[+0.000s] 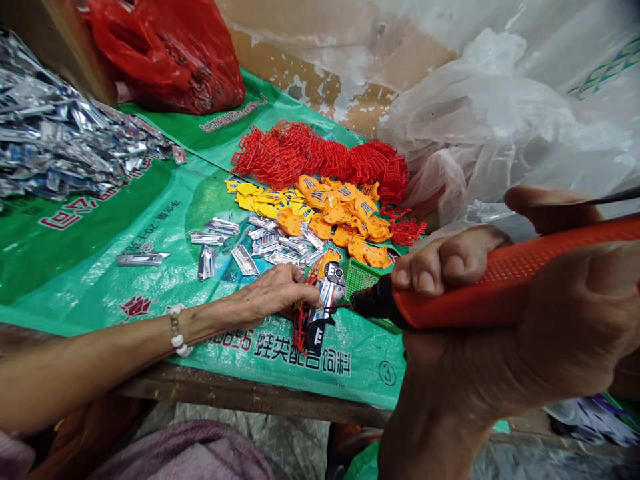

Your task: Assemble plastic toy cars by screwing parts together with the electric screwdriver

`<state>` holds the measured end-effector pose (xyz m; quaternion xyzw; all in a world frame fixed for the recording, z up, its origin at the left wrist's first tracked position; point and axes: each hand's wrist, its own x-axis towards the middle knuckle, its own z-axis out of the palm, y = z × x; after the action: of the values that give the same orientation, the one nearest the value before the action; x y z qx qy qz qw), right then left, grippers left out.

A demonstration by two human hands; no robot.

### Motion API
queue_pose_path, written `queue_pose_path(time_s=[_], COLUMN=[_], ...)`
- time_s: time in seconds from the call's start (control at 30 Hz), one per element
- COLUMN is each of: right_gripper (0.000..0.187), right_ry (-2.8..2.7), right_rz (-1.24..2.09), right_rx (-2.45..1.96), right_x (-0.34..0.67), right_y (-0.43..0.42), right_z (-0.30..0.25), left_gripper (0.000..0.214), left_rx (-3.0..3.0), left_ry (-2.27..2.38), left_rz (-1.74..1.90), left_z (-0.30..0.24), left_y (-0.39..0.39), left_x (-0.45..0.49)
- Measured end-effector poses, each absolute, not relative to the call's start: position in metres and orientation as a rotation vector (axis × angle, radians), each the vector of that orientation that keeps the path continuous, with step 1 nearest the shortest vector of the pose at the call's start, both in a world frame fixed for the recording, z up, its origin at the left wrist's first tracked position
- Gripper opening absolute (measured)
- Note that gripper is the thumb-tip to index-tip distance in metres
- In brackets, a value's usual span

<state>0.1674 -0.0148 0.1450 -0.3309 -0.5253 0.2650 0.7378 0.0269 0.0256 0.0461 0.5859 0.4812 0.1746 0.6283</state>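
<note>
The table [240,393] is covered by a green sheet [361,387]. On the right, a red power screwdriver [525,273] is gripped in the right hand [530,340] and pointed left. Over the near part of the sheet, a small toy [326,293] is pinched by the left hand [277,290], the nearer one. Its long axis is laid near to far, roughly across the screwdriver's. The thin bit [342,306] is aimed at its right side; contact cannot be confirmed.

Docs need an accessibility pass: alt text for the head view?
A person's left hand holds a small toy over a green sheet while the right hand points a red screwdriver at it. Beyond lie red pieces, orange pieces, yellow pieces and silver pieces, with a red bag at back left.
</note>
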Motion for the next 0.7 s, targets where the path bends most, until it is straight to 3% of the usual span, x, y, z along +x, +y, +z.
queue_pose_path(time_s=[0.33,0.53,0.7], right_gripper=[0.015,0.021,0.039], right_ry=[-1.151,-1.114,-1.169], right_rz=[0.654,0.604,0.548], right_rx=[-0.761,-0.827,-0.827], right_x=[0.165,0.164,0.173], right_y=[-0.02,-0.02,-0.025], right_z=[0.143,0.147,0.15], left_gripper=[0.029,0.03,0.024], left_rx=[1.382,1.498,1.681], left_ry=[1.122,1.175,1.179], left_rz=[0.336,0.308,0.239], left_z=[0.049,0.054,0.065], left_y=[0.025,0.027,0.034], left_x=[0.03,0.03,0.022])
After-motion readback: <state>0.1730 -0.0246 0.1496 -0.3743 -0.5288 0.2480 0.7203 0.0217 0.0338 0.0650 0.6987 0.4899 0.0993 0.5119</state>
